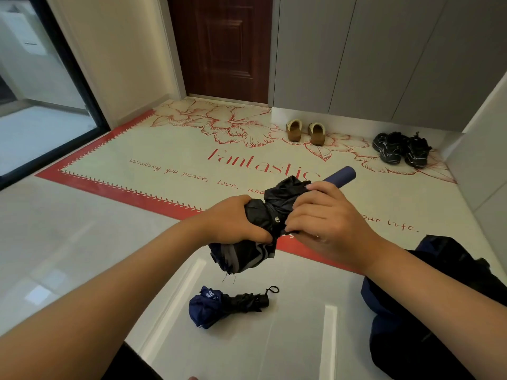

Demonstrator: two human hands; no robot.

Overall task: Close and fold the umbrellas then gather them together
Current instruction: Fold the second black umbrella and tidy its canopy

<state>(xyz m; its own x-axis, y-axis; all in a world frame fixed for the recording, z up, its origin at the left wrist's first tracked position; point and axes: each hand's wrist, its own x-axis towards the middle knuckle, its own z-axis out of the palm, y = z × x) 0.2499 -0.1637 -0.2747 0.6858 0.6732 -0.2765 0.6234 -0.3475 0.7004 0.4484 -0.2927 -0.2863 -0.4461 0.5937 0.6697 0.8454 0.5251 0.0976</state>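
I hold a collapsed black umbrella (270, 204) with a navy handle at chest height over the floor. My left hand (233, 219) grips its bunched canopy in the middle. My right hand (323, 215) is curled round the fabric nearer the handle, fingers by the strap with its snap button. On the white tiles below lies a folded navy and black umbrella (219, 304) with a wrist loop. A dark navy open umbrella (428, 305) spreads over the floor at the right, partly behind my right forearm.
A white and red floral doormat (175, 160) covers the floor ahead. Tan slippers (306, 131) and black sneakers (400, 149) stand by the grey cabinets. A dark red door (222, 48) is straight ahead, a glass door frame at the left.
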